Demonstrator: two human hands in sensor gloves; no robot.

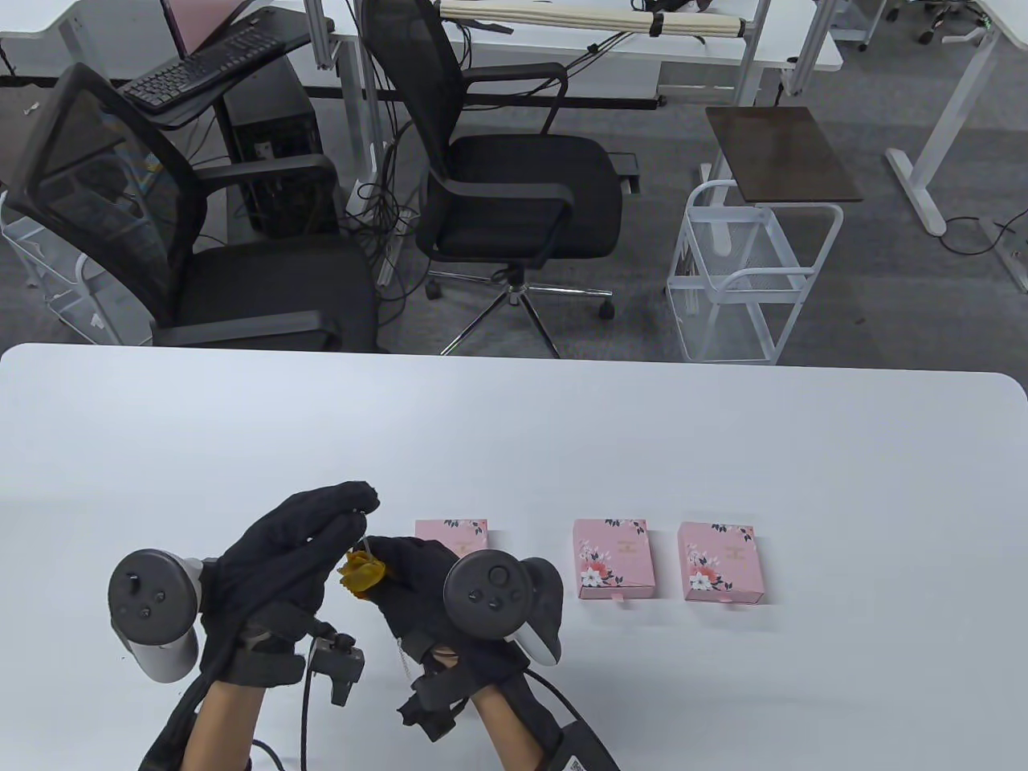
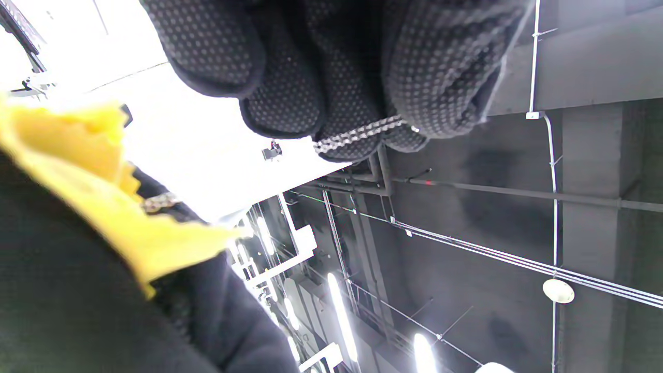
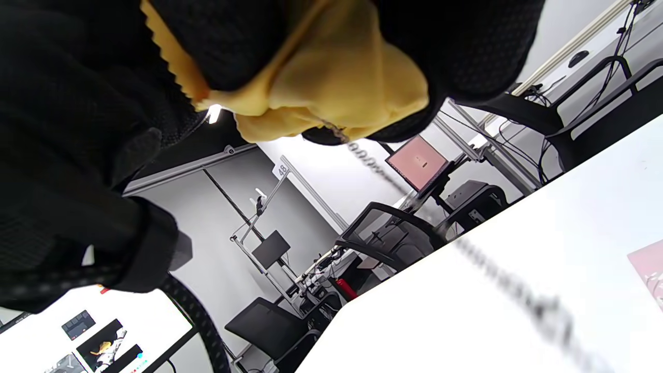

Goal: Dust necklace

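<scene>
Two gloved hands meet above the table's near edge. The left hand (image 1: 289, 554) is raised, its fingertips (image 2: 357, 140) pinching a fine chain (image 2: 360, 133). The right hand (image 1: 418, 578) sits just beside it — fingers curled around a bunched yellow cloth (image 1: 363, 572), gripping it.
</scene>
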